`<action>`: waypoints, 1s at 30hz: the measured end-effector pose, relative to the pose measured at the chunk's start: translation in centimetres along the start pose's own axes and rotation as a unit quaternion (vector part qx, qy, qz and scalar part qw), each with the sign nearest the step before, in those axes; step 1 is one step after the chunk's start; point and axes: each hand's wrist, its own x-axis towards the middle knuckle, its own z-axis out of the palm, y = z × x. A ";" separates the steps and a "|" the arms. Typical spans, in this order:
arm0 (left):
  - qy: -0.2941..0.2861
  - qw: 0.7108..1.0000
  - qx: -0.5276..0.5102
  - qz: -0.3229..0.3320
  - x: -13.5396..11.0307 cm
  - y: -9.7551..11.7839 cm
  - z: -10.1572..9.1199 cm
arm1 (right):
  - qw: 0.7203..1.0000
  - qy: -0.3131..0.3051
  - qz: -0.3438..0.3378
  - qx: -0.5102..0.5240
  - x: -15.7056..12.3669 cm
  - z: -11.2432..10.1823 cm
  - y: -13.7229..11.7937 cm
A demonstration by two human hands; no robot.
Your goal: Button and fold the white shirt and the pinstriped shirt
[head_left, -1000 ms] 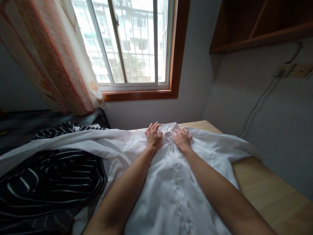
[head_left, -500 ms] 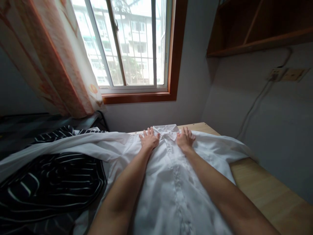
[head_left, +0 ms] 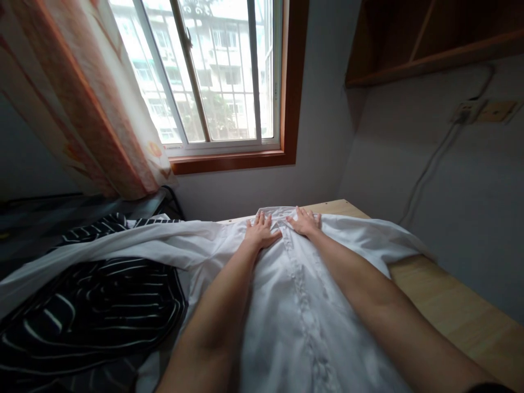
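Head view, from the left: a peach and cream patterned curtain (head_left: pixel 82 98) hangs beside a wood-framed sliding window (head_left: pixel 216 71). Below it a black garment with thin white stripes (head_left: pixel 90 311) lies crumpled, and one long sleeve of a white button-front shirt (head_left: pixel 298 305) trails over its far edge.

The shirt lies front up on a pale wooden tabletop (head_left: pixel 450 305). Its collar (head_left: pixel 278 213) points toward the far wall under the window, and its button placket (head_left: pixel 307 295) runs back toward the person between the two bare forearms.

The left hand (head_left: pixel 261 233) rests palm down on the cloth just left of the placket and just below the collar. Its fingers are straight and slightly fanned, and its thumb points toward the placket. It grips nothing and only lies flat on the fabric.

The right hand (head_left: pixel 305 221) rests just right of the collar, near the left hand but apart from it. It too is palm down, with its fingers stretched out and spread over the shirt's shoulder, closed around nothing.

Further right the shirt's other sleeve drapes toward the table edge and bare wood shows beside it. On the grey side wall a white cable runs up to a wall socket (head_left: pixel 464 112), under a dark wooden shelf (head_left: pixel 429 43).
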 end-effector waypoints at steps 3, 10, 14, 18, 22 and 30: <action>0.017 0.996 0.002 -0.083 0.3 0.5 0.0 | 1.000 0.015 -0.012 0.024 0.3 -0.1 0.4; 0.187 0.971 0.014 -0.145 -0.7 1.6 -0.4 | 0.982 0.000 -0.177 0.066 -5.8 -2.3 3.6; 0.216 0.972 0.083 -0.035 -3.2 2.4 -1.6 | 0.963 -0.054 -0.265 0.020 -12.5 -3.2 5.6; 0.174 0.981 0.082 0.008 -8.2 4.3 -2.2 | 0.930 -0.096 -0.353 -0.024 -16.6 -3.8 6.8; 0.083 0.991 0.067 0.082 -14.7 5.9 -1.2 | 0.935 -0.092 -0.342 0.000 -17.1 -4.5 6.7; -0.010 0.994 0.060 0.092 -18.2 6.2 -0.4 | 0.991 -0.010 -0.125 -0.045 -17.0 -5.7 -1.0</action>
